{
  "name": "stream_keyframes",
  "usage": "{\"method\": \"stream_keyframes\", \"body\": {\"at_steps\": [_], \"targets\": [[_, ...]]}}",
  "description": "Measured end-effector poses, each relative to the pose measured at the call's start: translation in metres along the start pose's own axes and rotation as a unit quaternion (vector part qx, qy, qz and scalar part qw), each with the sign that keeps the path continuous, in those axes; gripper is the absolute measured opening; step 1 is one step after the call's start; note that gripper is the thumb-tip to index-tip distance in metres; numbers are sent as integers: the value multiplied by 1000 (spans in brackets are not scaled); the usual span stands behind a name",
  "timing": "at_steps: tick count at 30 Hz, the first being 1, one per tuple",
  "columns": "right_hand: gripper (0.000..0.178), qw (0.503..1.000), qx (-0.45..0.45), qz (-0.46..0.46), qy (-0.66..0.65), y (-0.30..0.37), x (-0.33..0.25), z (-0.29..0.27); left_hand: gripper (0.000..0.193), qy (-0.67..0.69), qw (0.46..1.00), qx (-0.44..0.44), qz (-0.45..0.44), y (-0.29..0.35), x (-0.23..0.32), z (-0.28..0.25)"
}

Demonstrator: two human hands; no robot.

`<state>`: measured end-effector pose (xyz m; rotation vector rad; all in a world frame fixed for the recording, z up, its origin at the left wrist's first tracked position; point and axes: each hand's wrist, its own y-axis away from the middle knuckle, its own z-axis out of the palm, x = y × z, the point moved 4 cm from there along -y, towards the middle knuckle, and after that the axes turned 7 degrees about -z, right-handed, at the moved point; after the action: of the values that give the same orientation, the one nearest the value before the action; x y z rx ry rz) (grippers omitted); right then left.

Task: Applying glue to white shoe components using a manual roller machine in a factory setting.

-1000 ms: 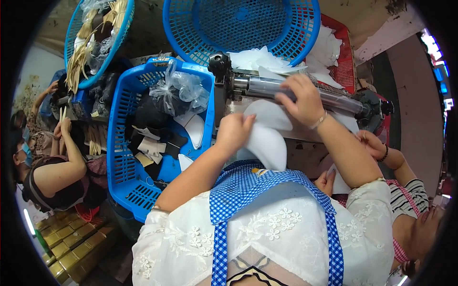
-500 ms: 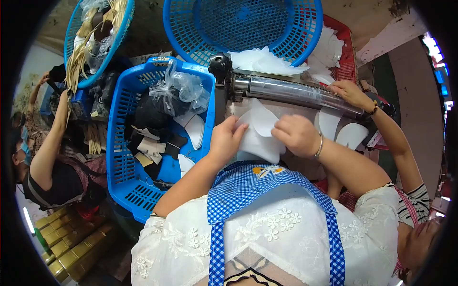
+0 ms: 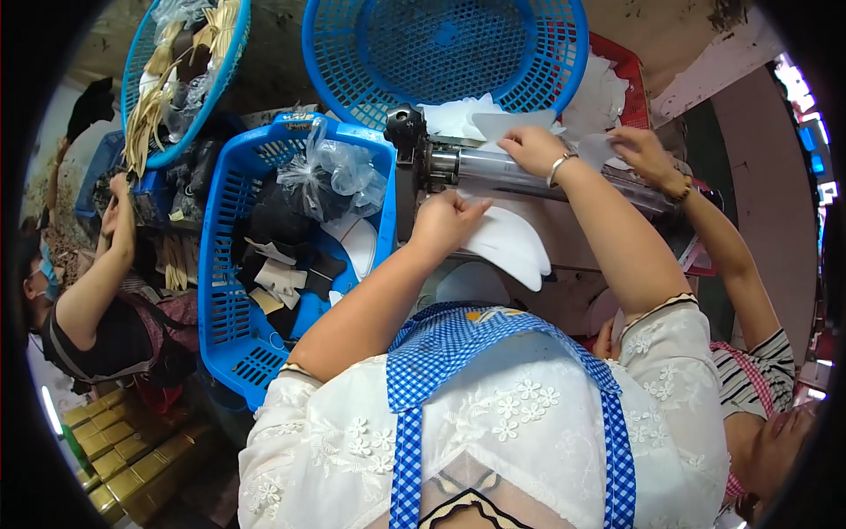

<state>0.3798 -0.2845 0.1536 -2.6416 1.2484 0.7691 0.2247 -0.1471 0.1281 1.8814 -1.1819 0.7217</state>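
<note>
While the left hand (image 3: pixel 442 224) pinches white pieces (image 3: pixel 511 244), right hand (image 3: pixel 536 152) over roller (image 3: pixel 483 165); its grip unclear

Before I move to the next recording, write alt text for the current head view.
A person's left hand holds curved white pieces while the right hand reaches over a metal roller to another white piece. At right, a co-worker's hand holds a pale piece; at left stands a blue basket holding clear plastic.
</note>
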Motion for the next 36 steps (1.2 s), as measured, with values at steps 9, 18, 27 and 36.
{"method": "stream_keyframes", "body": {"at_steps": [9, 18, 27, 36], "targets": [[11, 901, 69, -395, 167, 124, -67, 15, 26, 137, 991, -2, -10, 55, -41, -28], [27, 985, 97, -136, 34, 15, -28, -4, 45, -83, 992, 82, 55, -6, 1, 4], [16, 945, 207, -250, 38, 44, -47, -17, 27, 67, 997, -13, -20, 34, -16, -15], [12, 892, 121, -383, 207, 118, -69, 14, 22, 102, 995, -6, 6, 67, -28, -23]]}}
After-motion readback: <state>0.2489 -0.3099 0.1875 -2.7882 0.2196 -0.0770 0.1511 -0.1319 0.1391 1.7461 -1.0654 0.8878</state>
